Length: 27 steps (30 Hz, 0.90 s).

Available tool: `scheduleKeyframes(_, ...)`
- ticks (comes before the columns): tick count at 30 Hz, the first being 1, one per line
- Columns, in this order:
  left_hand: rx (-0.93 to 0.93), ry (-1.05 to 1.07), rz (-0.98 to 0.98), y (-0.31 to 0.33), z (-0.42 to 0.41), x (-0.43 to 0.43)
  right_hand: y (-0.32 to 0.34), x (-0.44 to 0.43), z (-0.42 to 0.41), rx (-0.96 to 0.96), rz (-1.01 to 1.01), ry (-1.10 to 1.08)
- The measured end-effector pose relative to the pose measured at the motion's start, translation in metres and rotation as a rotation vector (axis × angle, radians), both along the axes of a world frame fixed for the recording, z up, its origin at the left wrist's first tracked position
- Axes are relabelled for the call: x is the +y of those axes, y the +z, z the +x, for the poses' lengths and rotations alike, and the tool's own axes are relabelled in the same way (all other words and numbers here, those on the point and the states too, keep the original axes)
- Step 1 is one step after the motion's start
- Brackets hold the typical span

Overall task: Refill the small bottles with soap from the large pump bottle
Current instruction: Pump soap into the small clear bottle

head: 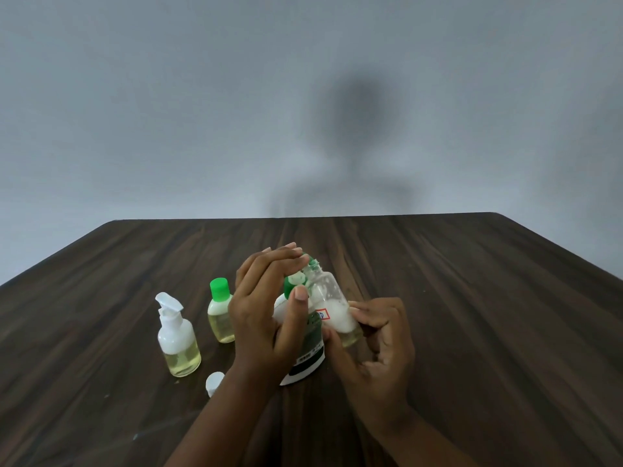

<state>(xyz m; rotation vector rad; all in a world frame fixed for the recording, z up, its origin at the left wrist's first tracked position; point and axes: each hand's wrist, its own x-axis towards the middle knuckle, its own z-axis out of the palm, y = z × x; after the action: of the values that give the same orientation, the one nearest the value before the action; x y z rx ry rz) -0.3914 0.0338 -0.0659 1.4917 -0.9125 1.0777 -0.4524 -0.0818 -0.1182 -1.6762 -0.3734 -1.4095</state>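
- Left hand (266,308): laid over the pump head of the large pump bottle (308,352), fingers nearly straight across the top, thumb down the front. As far as can be seen it presses rather than grips.
- Right hand (377,342): fingers curled, pinching the lower body of the small bottle (328,291). The bottle is uncapped and tilted, its neck raised against the pump head just beyond the left thumb.
- Contents of that bottle: white foam and a little yellowish liquid at the low end. Judged well short of full.
- Whether the spout sits inside the neck cannot be told, as the left fingers cover the join.
- Step in hand, as judged: pumping soap across. Recommended: seat the spout squarely in the neck before each stroke, press slowly and fully, and hold the low end down so the soap runs to the base.
- Risk: foam may mask the true level. Let it settle before judging the bottle full.
- Left of the left hand: a green-capped bottle (220,311) just beside it and a white-topped bottle (178,338) farther out, both upright and holding yellow liquid. A loose white cap (214,382) lies by the left wrist.
- Surface: dark wood-grain worktop (472,298).
- Room: plain grey wall (168,96) beyond the hands, carrying a soft shadow (354,106).
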Motion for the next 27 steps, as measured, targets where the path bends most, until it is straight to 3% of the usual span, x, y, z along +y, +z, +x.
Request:
scheduleKeyframes(7, 0.026, -0.001, -0.019, -0.0075, -0.0018, 0.0006, -0.0081, -0.0034, -0.0013, 0.076, -0.039, -0.01)
scheduleKeyframes(19, -0.027, 0.042, 0.0, -0.0014, -0.0009, -0.0038, -0.0015, -0.0012, 0.0, 0.006, -0.019, -0.013)
scheduleKeyframes(27, -0.004, 0.066, 0.013, -0.0055, -0.0026, -0.001, -0.0052, -0.003, 0.0, 0.06, -0.043, -0.031)
